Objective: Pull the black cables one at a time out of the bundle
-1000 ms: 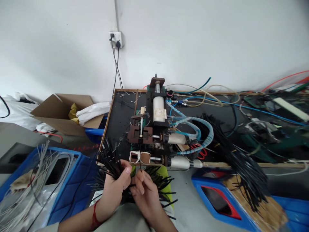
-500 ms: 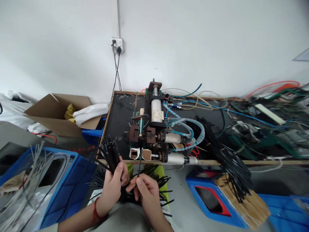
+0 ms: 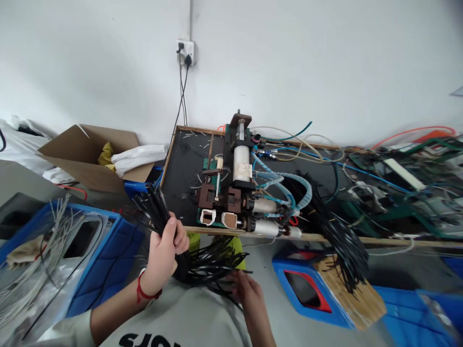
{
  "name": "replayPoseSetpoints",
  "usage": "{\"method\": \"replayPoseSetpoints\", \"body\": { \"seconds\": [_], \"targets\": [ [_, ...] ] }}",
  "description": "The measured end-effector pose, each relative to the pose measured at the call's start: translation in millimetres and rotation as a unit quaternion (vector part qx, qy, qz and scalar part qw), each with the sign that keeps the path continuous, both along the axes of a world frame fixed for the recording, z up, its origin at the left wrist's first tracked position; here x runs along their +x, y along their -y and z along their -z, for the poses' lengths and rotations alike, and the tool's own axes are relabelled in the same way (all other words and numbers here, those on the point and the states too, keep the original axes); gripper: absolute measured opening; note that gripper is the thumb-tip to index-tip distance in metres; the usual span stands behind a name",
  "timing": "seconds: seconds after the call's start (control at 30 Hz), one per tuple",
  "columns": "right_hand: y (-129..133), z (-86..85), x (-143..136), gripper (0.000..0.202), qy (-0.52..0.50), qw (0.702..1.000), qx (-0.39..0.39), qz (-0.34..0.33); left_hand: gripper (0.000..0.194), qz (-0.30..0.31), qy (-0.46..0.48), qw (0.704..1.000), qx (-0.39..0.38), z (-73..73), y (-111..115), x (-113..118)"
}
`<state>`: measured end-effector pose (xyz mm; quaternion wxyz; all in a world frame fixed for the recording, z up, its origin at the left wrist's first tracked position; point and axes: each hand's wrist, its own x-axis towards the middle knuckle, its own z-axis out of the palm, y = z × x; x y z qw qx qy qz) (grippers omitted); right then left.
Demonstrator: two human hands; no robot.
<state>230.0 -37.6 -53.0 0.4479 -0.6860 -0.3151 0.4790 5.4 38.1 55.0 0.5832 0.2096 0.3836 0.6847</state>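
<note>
My left hand (image 3: 167,246) is wrapped round a thick bundle of black cables (image 3: 154,209), whose ends stick up near the bench's front left corner. Below and right, more black cables (image 3: 213,262) spread over my lap. Among their right-hand ends is my right hand (image 3: 246,286), its fingers blurred; whether it grips a cable is unclear. Ahead stands a machine with a white cylinder (image 3: 241,164), brown metal blocks (image 3: 232,198) and two white-edged pads (image 3: 229,220), which part slightly at the front. Nothing is between the pads.
The black bench (image 3: 184,159) has a raised wooden rim. A second black cable bundle (image 3: 336,236) hangs over its front edge at right. Blue bins (image 3: 97,260) stand at left, and another blue bin (image 3: 289,289) at right. An open cardboard box (image 3: 81,166) is at back left.
My right hand has moved down and right, away from the pads, and the single cable it held upright there is gone. My left hand still holds its bundle, slightly further left. The view has shifted.
</note>
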Motion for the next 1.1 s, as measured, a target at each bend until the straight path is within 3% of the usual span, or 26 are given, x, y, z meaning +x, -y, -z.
{"method": "replayPoseSetpoints", "body": {
  "seconds": [0.13, 0.23, 0.3, 0.4, 0.47, 0.57, 0.73, 0.93, 1.03, 1.1],
  "targets": [
    [-7.3, -17.0, 12.1, 0.048, 0.129, 0.988, -0.018, -0.087, 0.028, 0.054, -0.014, 0.998, -0.011, 7.3, 6.8, 6.8],
    [-21.1, -54.0, 5.8, 0.039, 0.211, 0.964, 0.024, -0.158, 0.032, 0.079, -0.039, 0.996, -0.024, 13.8, 12.4, 11.9],
    [-32.6, -84.0, -11.3, 0.037, 0.255, 0.933, 0.107, -0.232, 0.035, 0.106, -0.060, 0.992, -0.031, 17.0, 16.7, 15.0],
    [-50.7, -120.8, -46.2, 0.028, 0.173, 0.929, 0.214, -0.247, 0.044, 0.160, -0.086, 0.983, -0.035, 19.2, 23.2, 20.3],
    [-61.4, -132.9, -65.2, 0.024, 0.103, 0.937, 0.234, -0.237, 0.047, 0.188, -0.092, 0.977, -0.040, 19.3, 26.6, 23.6],
    [-71.1, -133.7, -78.9, 0.020, 0.040, 0.941, 0.249, -0.226, 0.046, 0.205, -0.102, 0.972, -0.046, 18.7, 28.4, 25.4],
    [-69.5, -120.8, -82.0, 0.024, -0.024, 0.939, 0.294, -0.174, 0.043, 0.181, -0.124, 0.975, -0.031, 18.5, 23.1, 20.7],
    [-59.8, -100.2, -74.0, 0.025, -0.180, 0.928, 0.318, -0.072, 0.043, 0.044, -0.184, 0.982, -0.029, 22.8, 11.8, 15.4],
    [-52.4, -84.9, -66.8, 0.023, -0.129, 0.953, 0.270, -0.051, 0.031, 0.024, -0.166, 0.985, -0.041, 26.2, 11.4, 13.6],
    [-47.7, -79.0, -65.8, 0.022, -0.028, 0.963, 0.248, -0.105, 0.025, 0.060, -0.158, 0.985, -0.043, 27.8, 13.1, 13.6]
  ]
}}
